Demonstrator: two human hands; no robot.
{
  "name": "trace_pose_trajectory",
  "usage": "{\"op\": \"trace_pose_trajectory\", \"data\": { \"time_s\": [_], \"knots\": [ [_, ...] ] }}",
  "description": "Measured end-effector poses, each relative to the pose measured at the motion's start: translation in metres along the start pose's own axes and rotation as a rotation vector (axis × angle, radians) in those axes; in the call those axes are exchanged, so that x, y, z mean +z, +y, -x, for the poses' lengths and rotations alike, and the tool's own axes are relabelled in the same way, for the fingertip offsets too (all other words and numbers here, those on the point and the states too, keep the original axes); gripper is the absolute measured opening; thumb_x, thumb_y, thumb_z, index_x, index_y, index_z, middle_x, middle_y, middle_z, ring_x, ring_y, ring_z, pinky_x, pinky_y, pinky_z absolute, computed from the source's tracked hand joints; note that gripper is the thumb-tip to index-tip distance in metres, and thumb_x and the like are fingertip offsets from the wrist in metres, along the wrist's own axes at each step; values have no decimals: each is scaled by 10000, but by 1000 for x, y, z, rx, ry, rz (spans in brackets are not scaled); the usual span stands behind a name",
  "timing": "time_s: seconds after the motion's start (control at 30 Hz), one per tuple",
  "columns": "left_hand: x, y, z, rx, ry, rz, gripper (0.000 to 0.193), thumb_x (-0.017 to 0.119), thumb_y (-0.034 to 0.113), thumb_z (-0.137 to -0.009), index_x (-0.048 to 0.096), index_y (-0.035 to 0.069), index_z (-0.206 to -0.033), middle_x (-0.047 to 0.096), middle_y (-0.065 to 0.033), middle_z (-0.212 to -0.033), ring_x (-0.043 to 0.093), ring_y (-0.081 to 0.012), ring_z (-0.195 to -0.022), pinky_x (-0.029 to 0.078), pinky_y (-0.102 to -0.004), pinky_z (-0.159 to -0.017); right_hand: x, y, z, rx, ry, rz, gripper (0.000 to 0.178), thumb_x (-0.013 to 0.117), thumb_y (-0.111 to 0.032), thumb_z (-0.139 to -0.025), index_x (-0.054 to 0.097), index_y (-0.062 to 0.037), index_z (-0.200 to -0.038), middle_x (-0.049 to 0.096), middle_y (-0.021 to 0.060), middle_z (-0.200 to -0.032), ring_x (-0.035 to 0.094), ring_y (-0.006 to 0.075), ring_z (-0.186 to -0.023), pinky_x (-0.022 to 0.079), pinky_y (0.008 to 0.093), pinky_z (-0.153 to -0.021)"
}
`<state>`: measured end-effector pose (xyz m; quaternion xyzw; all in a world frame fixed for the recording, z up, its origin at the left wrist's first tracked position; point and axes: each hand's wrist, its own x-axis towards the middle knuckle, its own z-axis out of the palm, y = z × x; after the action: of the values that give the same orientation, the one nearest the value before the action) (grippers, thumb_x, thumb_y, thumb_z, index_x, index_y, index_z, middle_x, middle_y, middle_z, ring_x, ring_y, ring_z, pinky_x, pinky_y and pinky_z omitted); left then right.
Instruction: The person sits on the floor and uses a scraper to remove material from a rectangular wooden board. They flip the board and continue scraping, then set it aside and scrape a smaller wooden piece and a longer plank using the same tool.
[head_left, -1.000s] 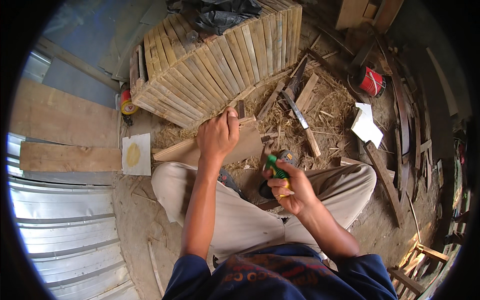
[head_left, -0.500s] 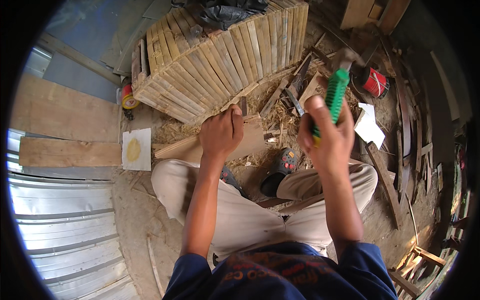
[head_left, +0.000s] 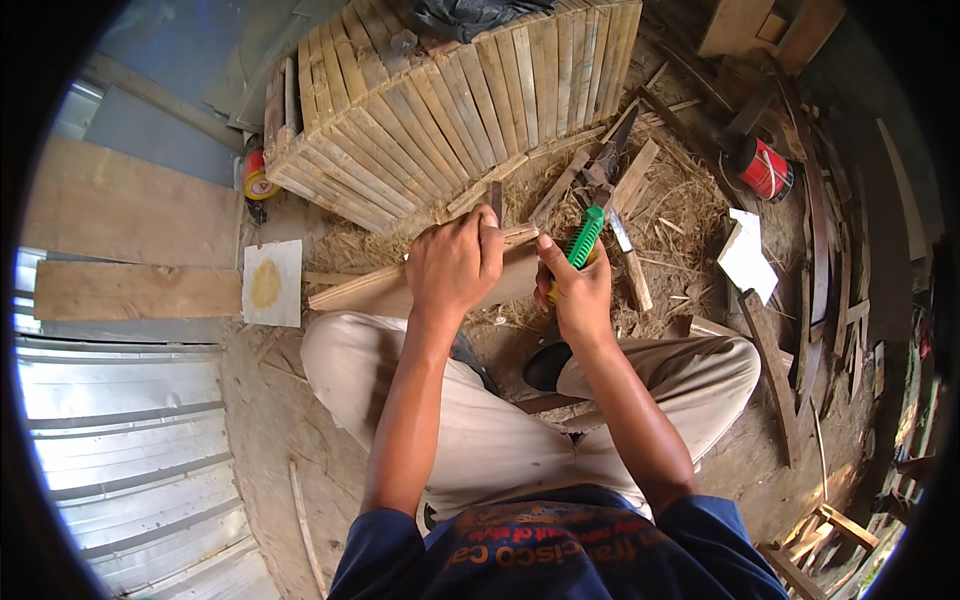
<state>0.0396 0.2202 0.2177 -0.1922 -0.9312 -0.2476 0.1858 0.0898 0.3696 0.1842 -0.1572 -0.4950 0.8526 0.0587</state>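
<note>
I find the left hand (head_left: 455,262) closed over the upper edge of a wooden board (head_left: 515,278); its fingertips are hidden from my view. The right hand (head_left: 578,295) is clenched around a hammer (head_left: 585,238) with a green and yellow handle. The hammer's long axis runs obliquely: the yellow end sits in the fist, the green part slants away from the person and slightly rightward, and the head lies beyond the right hand.

The board lies in front of the person, tilted. Its long axis runs from left of the left hand, rightward and slightly away, to an end close by the right thumb; I cannot tell whether the two touch.

I note a dirt floor (head_left: 265,400), with straw (head_left: 685,225) scattered beyond the hands. Just right of the right hand lies a blade with a wooden handle (head_left: 637,283). Beyond both hands I record a large slatted wooden crate (head_left: 440,140) bearing black plastic (head_left: 480,15). Well to the right of the right hand are a white panel (head_left: 748,262) and, farther off, a red bucket (head_left: 765,170). Well to the left of the left hand I record a white square sheet (head_left: 265,285) with a yellow blotch and, nearer the person, ribbed metal sheeting (head_left: 130,420).
</note>
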Motion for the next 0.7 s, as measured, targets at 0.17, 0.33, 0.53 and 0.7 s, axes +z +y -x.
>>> {"op": "trace_pose_trajectory", "data": {
  "time_s": [0.17, 0.33, 0.53, 0.7],
  "knots": [
    [1, 1, 0, 9, -8, -8, 269, 436, 221, -965, 628, 90, -830, 672, -152, -641, 668, -357, -564, 541, -456, -542, -2, 0, 2, 62, -12, -73, 276, 712, -121, -951, 441, -71, -972, 550, 34, -743, 549, 124, -518, 407, 275, -395],
    [1, 1, 2, 16, 0, 19, 257, 443, 214, -963, 621, 87, -828, 673, -151, -649, 668, -357, -568, 537, -456, -540, -2, 2, 8, -5, 3, -34, 248, 699, -117, -957, 456, -73, -976, 544, 26, -730, 539, 122, -511, 398, 276, -389],
    [0, 3, 3, 11, -10, 29, 251, 444, 217, -964, 628, 98, -841, 670, -145, -643, 671, -355, -577, 535, -457, -542, -4, 9, 14, 7, 22, -11, 244, 697, -123, -965, 463, -65, -1000, 546, 23, -699, 534, 120, -490, 387, 269, -374],
    [-3, 6, 2, -81, -104, -12, 285, 426, 212, -973, 674, 105, -880, 713, -153, -784, 678, -397, -708, 531, -482, -660, -4, 17, 12, -16, 36, 55, 282, 715, -146, -962, 450, -72, -1022, 553, 21, -705, 528, 111, -475, 384, 260, -371]
  ]
}}
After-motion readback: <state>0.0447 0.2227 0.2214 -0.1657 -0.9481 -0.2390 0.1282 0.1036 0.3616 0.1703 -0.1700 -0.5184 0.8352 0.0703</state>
